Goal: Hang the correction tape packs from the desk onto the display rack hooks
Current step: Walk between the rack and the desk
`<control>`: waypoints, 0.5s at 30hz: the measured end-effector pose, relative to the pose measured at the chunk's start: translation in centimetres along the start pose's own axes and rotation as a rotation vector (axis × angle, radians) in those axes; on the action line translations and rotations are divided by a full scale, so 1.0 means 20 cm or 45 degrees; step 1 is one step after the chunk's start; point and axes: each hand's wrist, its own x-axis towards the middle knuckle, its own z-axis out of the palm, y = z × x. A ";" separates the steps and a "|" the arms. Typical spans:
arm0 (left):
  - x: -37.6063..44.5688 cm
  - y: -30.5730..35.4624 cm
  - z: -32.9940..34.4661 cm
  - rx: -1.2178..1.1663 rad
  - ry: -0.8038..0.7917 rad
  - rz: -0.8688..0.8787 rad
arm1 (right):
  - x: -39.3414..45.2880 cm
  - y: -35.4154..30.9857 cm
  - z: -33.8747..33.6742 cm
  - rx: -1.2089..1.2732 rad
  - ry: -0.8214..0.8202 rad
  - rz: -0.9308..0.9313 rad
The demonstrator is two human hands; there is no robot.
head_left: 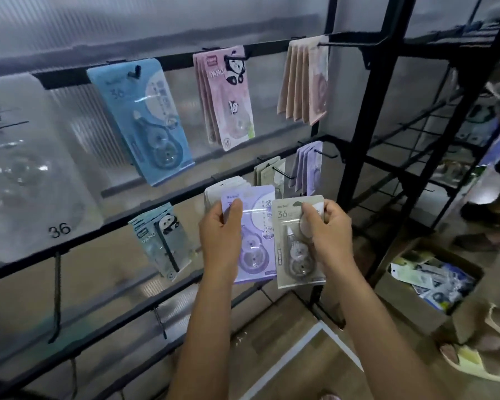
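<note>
Mid-sort step, nothing being hung just now. Left hand [221, 226] grips a fanned stack of packs [251, 232], thumb across the purple top one; right hand [328, 226] pinches a single beige pack [296, 241] by its upper edge, just beside the stack — both held in front of the display rack [168, 194], near the right end of its middle bar. Judgement: beige pack goes next. The beige-pack hook [283, 172] on that bar sits just above — lift, line the hang hole up with the tip, slide on. Hole partly hidden by the thumb.
</note>
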 end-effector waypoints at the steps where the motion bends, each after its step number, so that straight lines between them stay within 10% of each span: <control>1: 0.03 -0.02 0.04 0.034 0.051 0.004 | 0.07 0.02 0.00 0.005 -0.034 0.019; 15: 0.14 -0.07 0.52 0.531 0.559 0.141 | 0.73 0.19 -0.03 0.027 -0.416 0.054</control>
